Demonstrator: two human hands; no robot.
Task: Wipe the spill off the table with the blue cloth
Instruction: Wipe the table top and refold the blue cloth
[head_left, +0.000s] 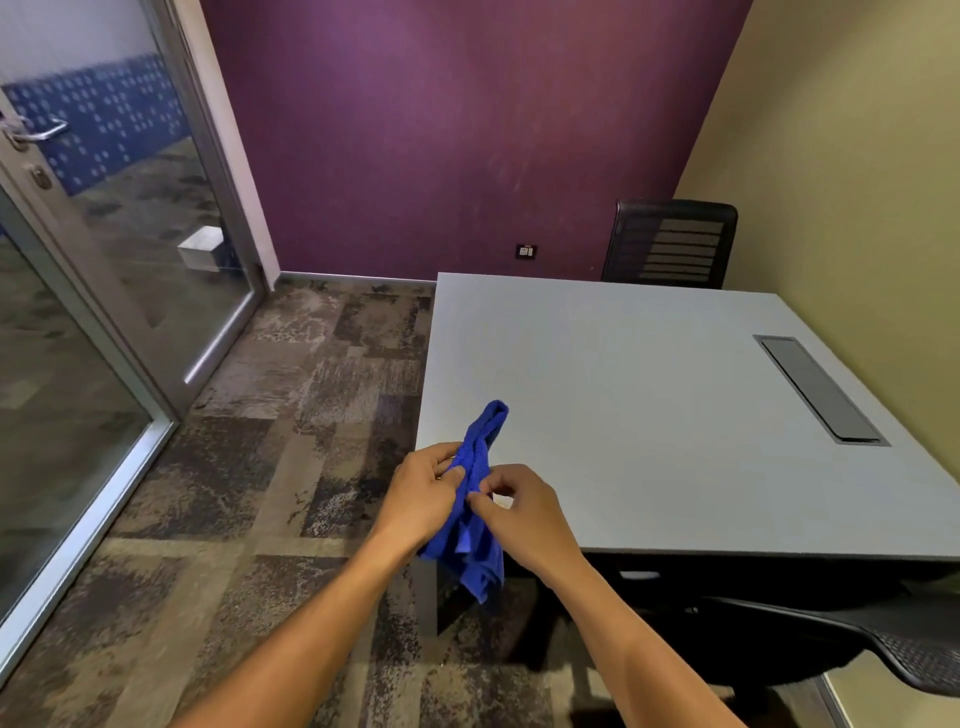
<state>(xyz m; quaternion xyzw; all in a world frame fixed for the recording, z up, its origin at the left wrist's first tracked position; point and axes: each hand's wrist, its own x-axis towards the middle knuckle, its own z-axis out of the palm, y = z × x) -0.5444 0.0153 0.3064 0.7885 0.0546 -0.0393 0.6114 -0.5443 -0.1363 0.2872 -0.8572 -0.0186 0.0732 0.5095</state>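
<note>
A person's two bare forearms reach forward from the bottom of the view, meeting above the near left corner of a pale grey rectangular tabletop (649, 405). Both hands hold a bright blue terry cloth (475, 499), bunched lengthwise into a loose rope. The left hand (423, 499) grips the cloth from the left side, its fingers curled round the middle of the bundle. The right hand (524, 512) pinches the cloth from the right, thumb and fingertips closed on the fabric just beside the left hand. The upper end of the cloth sticks up past the hands over the tabletop edge; the lower end hangs down in folds in front of the table corner, clear of the floor. No spill can be made out on the surface.

A dark grey rectangular cable hatch (821, 389) is set flush into the right part of the tabletop. A black mesh-backed office chair (672, 244) stands at the far side against a purple wall (441, 130), and the seat of another black mesh chair (857, 644) shows at the near right. Mottled brown and grey carpet (260, 467) covers the floor, and a glass door with a metal lever handle (39, 132) stands at left.
</note>
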